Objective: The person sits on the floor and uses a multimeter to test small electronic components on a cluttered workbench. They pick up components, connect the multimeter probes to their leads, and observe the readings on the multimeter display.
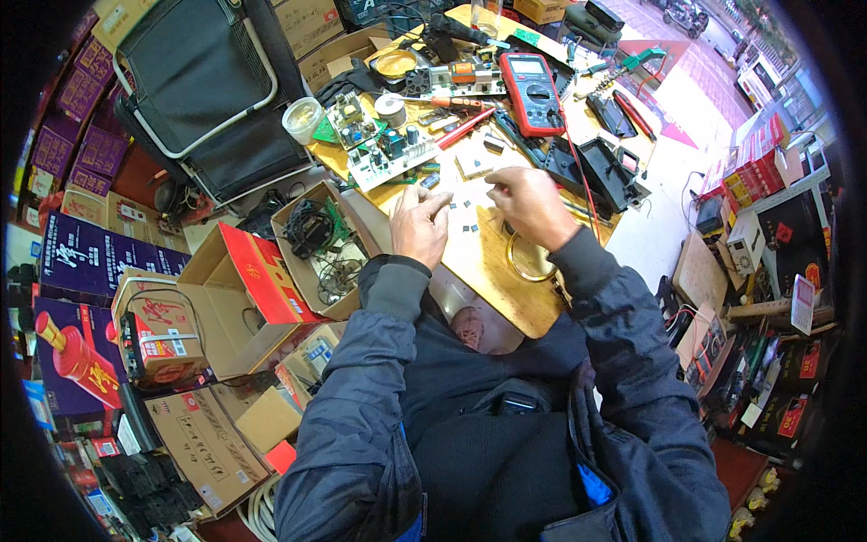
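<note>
Over the near part of the wooden workbench [495, 287], my left hand [420, 226] is closed, thumb and fingertips drawn together. My right hand [533, 206] is closed in a pinch to its right, apart from it. Whatever either hand holds is too small to make out. Several small black chips [467, 228] lie on the wood between the hands. Just beyond them sits a small whitish block [474, 163]. A white circuit board with components [390, 161] lies beyond my left hand. Close below my right wrist is a brass-coloured ring [528, 262], partly covered by the sleeve.
A red multimeter [533, 93] lies at the back, its red lead running down past my right hand. Black plastic casings [601, 172] crowd the right side. A screwdriver [459, 104] and a solder spool [390, 110] are farther back. Open cardboard boxes [239, 298] stand left of the bench.
</note>
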`<state>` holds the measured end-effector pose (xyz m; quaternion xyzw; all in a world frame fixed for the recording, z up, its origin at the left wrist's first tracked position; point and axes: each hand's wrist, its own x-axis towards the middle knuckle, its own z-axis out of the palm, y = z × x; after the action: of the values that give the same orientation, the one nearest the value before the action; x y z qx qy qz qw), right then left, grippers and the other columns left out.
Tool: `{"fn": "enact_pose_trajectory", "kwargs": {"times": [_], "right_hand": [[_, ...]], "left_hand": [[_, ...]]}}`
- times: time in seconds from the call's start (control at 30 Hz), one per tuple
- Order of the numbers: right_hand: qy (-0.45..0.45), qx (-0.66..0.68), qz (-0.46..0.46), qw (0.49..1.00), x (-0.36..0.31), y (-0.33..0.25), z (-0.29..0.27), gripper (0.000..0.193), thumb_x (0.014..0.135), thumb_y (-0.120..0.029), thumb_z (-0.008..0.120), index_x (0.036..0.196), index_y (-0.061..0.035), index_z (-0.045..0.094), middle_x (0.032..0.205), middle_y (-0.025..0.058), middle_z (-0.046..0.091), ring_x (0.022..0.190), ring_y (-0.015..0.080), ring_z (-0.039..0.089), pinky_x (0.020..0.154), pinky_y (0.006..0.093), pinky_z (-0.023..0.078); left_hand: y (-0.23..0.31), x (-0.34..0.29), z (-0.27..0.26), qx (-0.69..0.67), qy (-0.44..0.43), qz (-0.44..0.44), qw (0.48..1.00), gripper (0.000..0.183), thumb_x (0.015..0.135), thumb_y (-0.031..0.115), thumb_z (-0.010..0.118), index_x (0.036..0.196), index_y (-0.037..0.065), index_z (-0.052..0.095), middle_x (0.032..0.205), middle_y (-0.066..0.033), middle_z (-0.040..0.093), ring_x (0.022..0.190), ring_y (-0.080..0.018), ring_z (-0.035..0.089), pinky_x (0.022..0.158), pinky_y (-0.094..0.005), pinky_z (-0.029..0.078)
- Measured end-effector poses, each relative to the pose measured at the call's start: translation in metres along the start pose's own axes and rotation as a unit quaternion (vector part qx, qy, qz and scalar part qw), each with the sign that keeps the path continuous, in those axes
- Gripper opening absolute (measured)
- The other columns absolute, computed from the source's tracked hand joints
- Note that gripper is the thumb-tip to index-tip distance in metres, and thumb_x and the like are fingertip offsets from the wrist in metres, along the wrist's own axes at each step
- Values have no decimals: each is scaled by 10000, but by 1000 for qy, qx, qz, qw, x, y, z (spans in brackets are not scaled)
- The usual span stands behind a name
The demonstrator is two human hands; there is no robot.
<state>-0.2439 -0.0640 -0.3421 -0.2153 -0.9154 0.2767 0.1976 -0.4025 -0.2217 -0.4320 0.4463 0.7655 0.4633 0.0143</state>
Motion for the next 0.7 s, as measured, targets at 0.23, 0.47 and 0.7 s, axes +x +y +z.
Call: {"fn": "enact_pose_trajectory", "kwargs": {"times": [0.23,0.47,0.7], "right_hand": [[89,76,118,986,-84,7,-89,242,1006,-104,786,1183,57,819,996,151,806,828,186,738,789,328,596],[145,118,255,949,-151,20,-102,281,1038,-125,799,1235,76,806,957,93,798,837,122,711,780,290,580],[139,165,266,939,-173,23,-80,253,1014,-82,812,1209,79,804,964,69,790,835,91,662,770,267,547]], "left_hand": [[0,-3,3,25,9,22,999,234,900,139,833,1125,116,891,1069,-121,657,1082,-340,652,999,-475,527],[6,1,0,-30,-21,-40,999,198,943,183,842,1127,141,900,1065,-97,640,1066,-306,643,980,-470,502],[22,3,11,53,-39,-18,998,190,936,279,863,1089,179,916,1046,-68,601,1102,-284,590,1034,-485,416]]}}
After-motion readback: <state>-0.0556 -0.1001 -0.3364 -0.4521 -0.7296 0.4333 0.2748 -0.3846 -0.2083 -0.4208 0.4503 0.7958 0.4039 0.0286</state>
